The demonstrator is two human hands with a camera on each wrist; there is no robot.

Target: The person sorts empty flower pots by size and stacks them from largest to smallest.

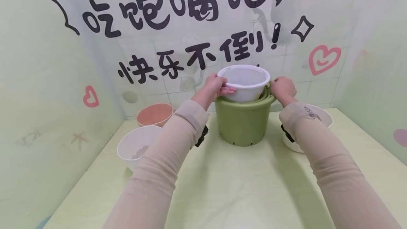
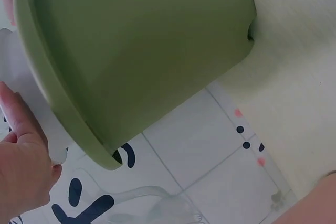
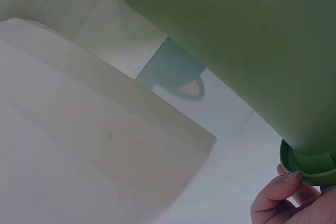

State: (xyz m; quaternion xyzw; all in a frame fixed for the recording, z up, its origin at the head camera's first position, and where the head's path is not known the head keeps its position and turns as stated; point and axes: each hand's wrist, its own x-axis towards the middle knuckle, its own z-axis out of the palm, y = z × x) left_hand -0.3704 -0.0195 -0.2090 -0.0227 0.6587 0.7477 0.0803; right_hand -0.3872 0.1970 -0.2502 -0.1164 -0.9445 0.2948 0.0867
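The pale table (image 1: 241, 186) bears a green pot (image 1: 243, 123), upright, with a smaller white pot (image 1: 245, 94) partway inside its mouth, rim standing above. The right hand (image 1: 284, 88), fingers curled, grips the green pot's rim at right; the left hand (image 1: 215, 86), partly closed, pinches the white pot at its left rim.

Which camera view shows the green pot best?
The head view: nothing of the green pot is cut off by the frame, though the white pot partly hides its opening. The left wrist view shows its wall close, cropped at the top; the right wrist view shows only part of wall and rim.
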